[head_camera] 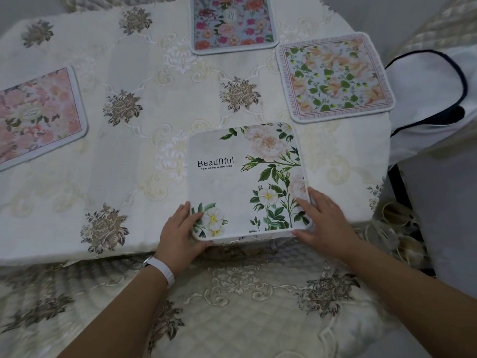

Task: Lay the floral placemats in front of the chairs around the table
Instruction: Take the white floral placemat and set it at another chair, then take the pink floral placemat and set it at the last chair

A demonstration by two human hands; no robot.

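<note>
A white placemat (232, 187) printed with "Beautiful" and pale flowers lies flat at the table's near edge. My left hand (180, 236) grips its near left corner, thumb on top. Its near right corner is under my right hand (327, 223), fingers spread on the mat and thumb along its near edge. Three more floral placemats lie on the table: a pink one (36, 117) at the left, a blue one with red roses (232, 21) at the far side, and an orange-and-green one (333, 76) at the right.
The table (129, 156) carries a cream embroidered cloth that hangs over the near edge. A quilted chair seat (245, 306) sits right below me. A white bag with dark trim (433, 99) rests on the chair at the right.
</note>
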